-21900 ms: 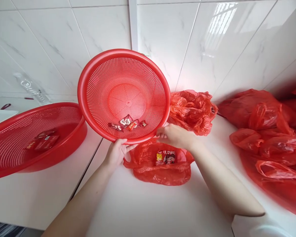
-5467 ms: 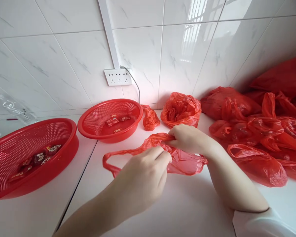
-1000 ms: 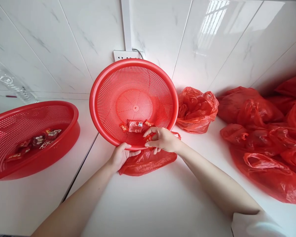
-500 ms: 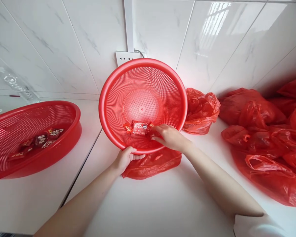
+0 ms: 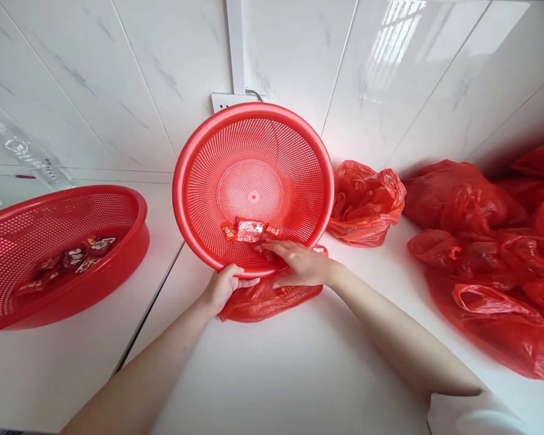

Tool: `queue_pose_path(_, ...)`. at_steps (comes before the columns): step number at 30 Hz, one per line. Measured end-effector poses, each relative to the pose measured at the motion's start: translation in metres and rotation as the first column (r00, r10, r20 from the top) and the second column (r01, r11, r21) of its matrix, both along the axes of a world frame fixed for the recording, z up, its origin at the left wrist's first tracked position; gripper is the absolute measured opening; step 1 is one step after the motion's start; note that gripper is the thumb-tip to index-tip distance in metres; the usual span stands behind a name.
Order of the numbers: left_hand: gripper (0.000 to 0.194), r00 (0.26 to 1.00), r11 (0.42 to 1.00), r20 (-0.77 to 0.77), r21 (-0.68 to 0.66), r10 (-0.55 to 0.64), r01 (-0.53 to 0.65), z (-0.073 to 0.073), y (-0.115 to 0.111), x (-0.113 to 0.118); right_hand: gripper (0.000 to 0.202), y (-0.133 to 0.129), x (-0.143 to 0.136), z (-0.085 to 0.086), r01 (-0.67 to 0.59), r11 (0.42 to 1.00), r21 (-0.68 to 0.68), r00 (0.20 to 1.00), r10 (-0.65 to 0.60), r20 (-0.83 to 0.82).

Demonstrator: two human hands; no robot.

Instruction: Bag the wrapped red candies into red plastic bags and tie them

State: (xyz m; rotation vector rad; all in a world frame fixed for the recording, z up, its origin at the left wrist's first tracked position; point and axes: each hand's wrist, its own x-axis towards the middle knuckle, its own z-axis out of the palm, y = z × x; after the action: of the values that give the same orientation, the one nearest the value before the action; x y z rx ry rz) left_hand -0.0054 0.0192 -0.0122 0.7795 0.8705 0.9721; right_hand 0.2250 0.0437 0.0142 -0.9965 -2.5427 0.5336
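Note:
A round red mesh basket point(image 5: 254, 112) is tilted with its open side facing me. Several small wrapped packets lie in its lower part, among them a red and white packet point(image 5: 249, 229). My left hand point(image 5: 222, 289) is closed on the basket's lower rim, at the red plastic bag point(image 5: 265, 305) below it. My right hand point(image 5: 301, 264) reaches over the lower right rim, thumb and fingers apart. Its fingertips are at a dark red packet point(image 5: 265, 251), and I cannot tell whether they touch it. Yellow lettering shows at the bag under my right thumb.
On the left, another red basket point(image 5: 138, 211) leans with several packets inside. A clear plastic bottle point(image 5: 31, 158) lies behind it. Right of the tilted basket sits a red bag point(image 5: 367, 205), and several filled red bags point(image 5: 489, 254) are piled farther right. A wall socket point(image 5: 221, 101) is behind.
The basket has shifted slightly left, with my left hand on its rim. My right hand has come down toward the lower rim and its fingers have spread. Yellow lettering now shows at the bag.

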Motion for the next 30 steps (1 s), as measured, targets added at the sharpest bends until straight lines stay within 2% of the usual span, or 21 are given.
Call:
queue_pose_path(1,0.029,1.0,1.0,-0.007,0.001,0.0,0.0,0.0,0.0,0.0,0.085,0.0,-0.001,-0.002,-0.003,1.0,-0.003,1.0,0.003,0.024)
queue_pose_path(3,0.028,1.0,1.0,-0.03,-0.008,-0.007,0.007,-0.002,0.0,0.0,0.072,0.0,-0.003,-0.003,-0.006,1.0,-0.021,1.0,0.006,0.028)
queue_pose_path(7,0.028,0.998,0.999,-0.056,-0.032,-0.031,0.03,-0.005,0.001,-0.003,0.046,-0.001,-0.004,0.002,-0.064,0.994,-0.084,0.994,0.055,-0.097)
queue_pose_path(10,0.029,0.998,1.0,-0.057,-0.018,-0.02,0.02,-0.004,0.001,-0.004,0.024,-0.002,-0.005,0.007,0.009,0.982,-0.187,0.963,-0.058,-0.262)
queue_pose_path(12,0.029,0.998,1.0,-0.058,-0.019,-0.014,0.012,-0.003,0.001,-0.003,0.021,-0.001,-0.005,0.01,0.015,0.94,-0.342,0.899,-0.163,-0.408)
queue_pose_path(14,0.03,0.998,0.999,-0.058,-0.031,-0.014,0.013,-0.001,0.0,-0.003,0.029,0.0,-0.004,0.013,-0.092,0.869,-0.487,0.816,-0.215,-0.537)
queue_pose_path(16,0.031,0.998,0.999,-0.059,-0.037,-0.013,0.011,-0.001,0.0,-0.003,0.031,0.0,-0.004,0.014,-0.191,0.809,-0.556,0.747,-0.248,-0.617)
queue_pose_path(18,0.03,0.997,0.997,-0.066,-0.069,-0.03,0.025,-0.001,0.0,-0.003,0.028,0.001,-0.004,0.014,-0.214,0.782,-0.585,0.719,-0.279,-0.636)
queue_pose_path(22,0.024,0.997,0.994,-0.072,-0.103,-0.041,0.034,-0.002,0.001,-0.005,0.019,0.001,-0.006,0.012,-0.149,0.735,-0.662,0.671,-0.417,-0.613)
queue_pose_path(24,0.021,0.997,0.998,-0.069,-0.066,-0.022,0.017,-0.003,0.001,-0.005,0.018,0.002,-0.007,0.011,-0.137,0.673,-0.727,0.589,-0.534,-0.606)
queue_pose_path(27,0.024,0.997,0.999,-0.074,-0.045,-0.021,0.018,-0.003,0.001,-0.005,0.024,0.004,-0.007,0.013,-0.228,0.552,-0.802,0.406,-0.694,-0.594)
queue_pose_path(28,0.025,0.997,0.999,-0.076,-0.048,-0.022,0.018,-0.003,0.001,-0.005,0.026,0.005,-0.006,0.015,-0.267,0.529,-0.806,0.359,-0.722,-0.592)
queue_pose_path(30,0.025,0.996,0.998,-0.084,-0.061,-0.02,0.015,-0.004,0.001,-0.004,0.029,0.005,-0.005,0.017,-0.299,0.534,-0.79,0.311,-0.729,-0.61)
